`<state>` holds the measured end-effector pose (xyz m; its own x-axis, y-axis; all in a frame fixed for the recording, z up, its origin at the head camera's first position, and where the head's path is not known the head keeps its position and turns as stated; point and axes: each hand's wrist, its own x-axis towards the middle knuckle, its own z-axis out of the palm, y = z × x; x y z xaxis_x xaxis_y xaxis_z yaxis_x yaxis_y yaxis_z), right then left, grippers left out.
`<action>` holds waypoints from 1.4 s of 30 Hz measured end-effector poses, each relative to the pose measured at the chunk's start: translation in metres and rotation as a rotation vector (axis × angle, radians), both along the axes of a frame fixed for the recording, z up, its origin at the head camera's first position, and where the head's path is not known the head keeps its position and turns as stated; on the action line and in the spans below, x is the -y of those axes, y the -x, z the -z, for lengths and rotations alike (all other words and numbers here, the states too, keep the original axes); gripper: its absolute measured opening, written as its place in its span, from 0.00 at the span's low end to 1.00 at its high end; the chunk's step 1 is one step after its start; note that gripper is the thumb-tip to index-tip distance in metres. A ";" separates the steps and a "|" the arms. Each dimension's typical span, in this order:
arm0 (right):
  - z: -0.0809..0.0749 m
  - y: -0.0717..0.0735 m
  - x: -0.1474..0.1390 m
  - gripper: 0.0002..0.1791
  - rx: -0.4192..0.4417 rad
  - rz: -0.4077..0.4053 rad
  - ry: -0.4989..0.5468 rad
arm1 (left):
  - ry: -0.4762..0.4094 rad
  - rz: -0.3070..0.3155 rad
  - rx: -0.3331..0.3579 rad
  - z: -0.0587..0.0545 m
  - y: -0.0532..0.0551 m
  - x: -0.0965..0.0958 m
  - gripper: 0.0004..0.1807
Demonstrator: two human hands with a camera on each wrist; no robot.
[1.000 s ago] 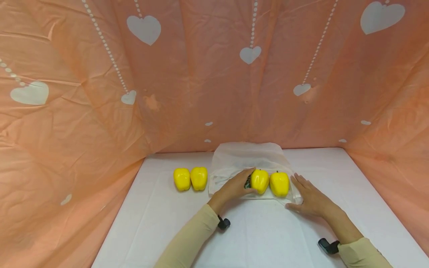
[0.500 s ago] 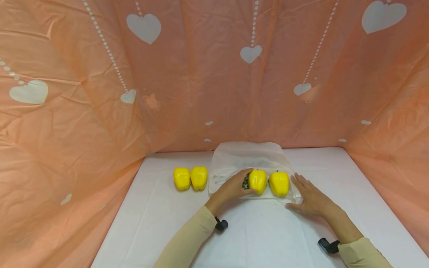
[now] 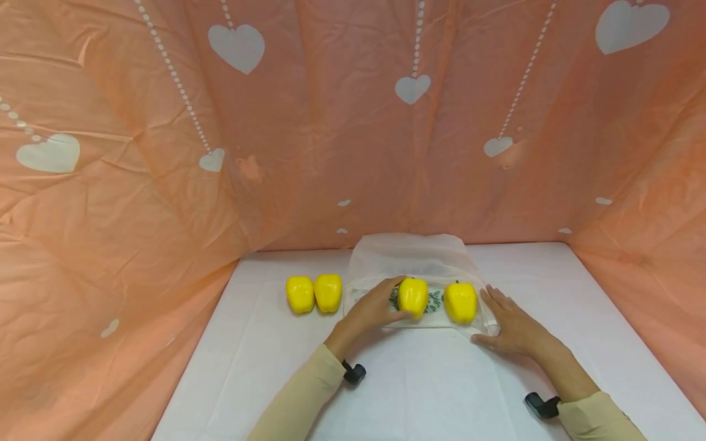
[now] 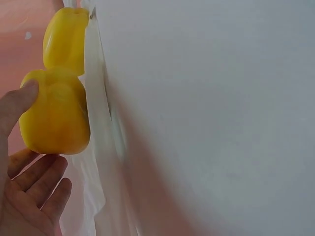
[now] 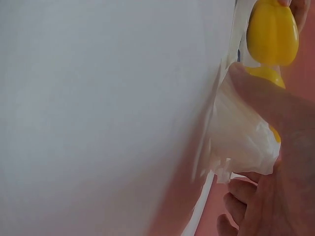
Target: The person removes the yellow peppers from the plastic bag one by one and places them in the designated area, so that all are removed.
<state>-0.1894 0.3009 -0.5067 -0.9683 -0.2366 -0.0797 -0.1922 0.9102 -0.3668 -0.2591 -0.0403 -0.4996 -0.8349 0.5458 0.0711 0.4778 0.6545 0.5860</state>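
Left fingers (image 4: 48, 181) are curved; right fingers (image 3: 501, 301) extend, thumb (image 3: 485, 340) apart.

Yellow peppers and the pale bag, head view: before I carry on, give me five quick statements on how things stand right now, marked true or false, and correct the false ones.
1. The left-hand grip holds a yellow pepper. True.
2. The right-hand grip is beside the two peppers at the left. False: it is at the right end of the pale bag, beside the rightmost pepper.
3. Only three peppers show in the head view. False: there are four.
4. A green printed pattern shows between the held pepper and the rightmost one. True.
5. The left pair of peppers is off the bag, on the white table. True.
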 end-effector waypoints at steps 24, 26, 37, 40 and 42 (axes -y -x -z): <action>0.004 0.001 -0.003 0.66 -0.029 -0.030 0.009 | -0.111 -0.047 -0.028 -0.014 -0.006 0.043 0.48; 0.005 0.001 -0.004 0.66 -0.033 -0.031 0.007 | -0.113 -0.060 -0.025 -0.015 -0.006 0.048 0.48; 0.004 0.001 -0.003 0.66 -0.031 -0.032 0.009 | -0.125 -0.147 0.005 -0.020 -0.006 0.071 0.48; 0.003 0.001 -0.003 0.66 -0.029 -0.032 0.008 | -0.146 -0.161 0.000 -0.023 -0.006 0.077 0.49; 0.003 0.001 -0.003 0.66 -0.026 -0.031 0.007 | -0.154 -0.166 -0.006 -0.024 -0.005 0.082 0.49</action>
